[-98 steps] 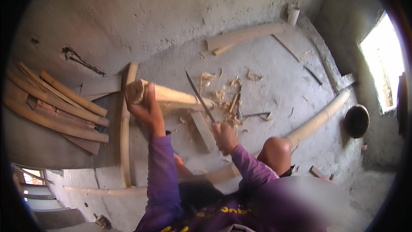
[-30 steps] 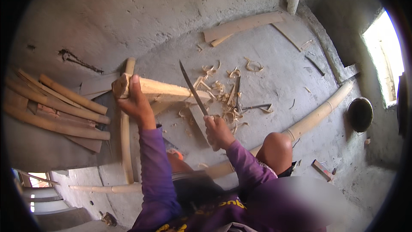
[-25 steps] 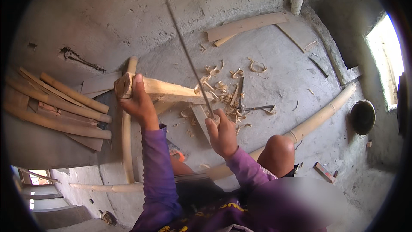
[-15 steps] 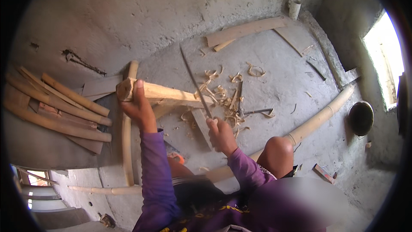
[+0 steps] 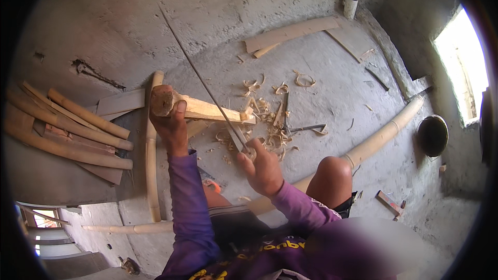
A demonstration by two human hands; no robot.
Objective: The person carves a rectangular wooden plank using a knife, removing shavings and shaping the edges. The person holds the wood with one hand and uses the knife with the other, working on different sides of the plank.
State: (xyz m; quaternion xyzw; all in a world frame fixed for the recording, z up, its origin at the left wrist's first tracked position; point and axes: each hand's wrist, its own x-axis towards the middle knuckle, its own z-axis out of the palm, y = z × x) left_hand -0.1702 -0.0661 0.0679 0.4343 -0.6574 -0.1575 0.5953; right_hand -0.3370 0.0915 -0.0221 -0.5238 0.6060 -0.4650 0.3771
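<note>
My left hand [image 5: 172, 132] is closed round the thick, near end of a squared wooden post [image 5: 210, 110], with the thumb along its side. The post slants away to the right, its far end among curled shavings [image 5: 267, 109] on the floor. My right hand [image 5: 263, 168] grips a long, thin machete [image 5: 194, 70], seen nearly edge-on. Its handle is mostly hidden in the fist. The blade points up and to the left and crosses over the post in this view; whether it touches the wood I cannot tell.
A long bamboo pole [image 5: 386, 135] runs across the floor by my knee; another bamboo length [image 5: 152, 176] stands left of the post. Split bamboo pieces [image 5: 78, 129] are stacked at the left. A dark round container [image 5: 432, 136] and a flat board [image 5: 290, 33] lie farther off.
My right hand has come slightly down, and the machete's tip has swung up and to the left. The post's near end has shifted a little right, still in my left hand.
</note>
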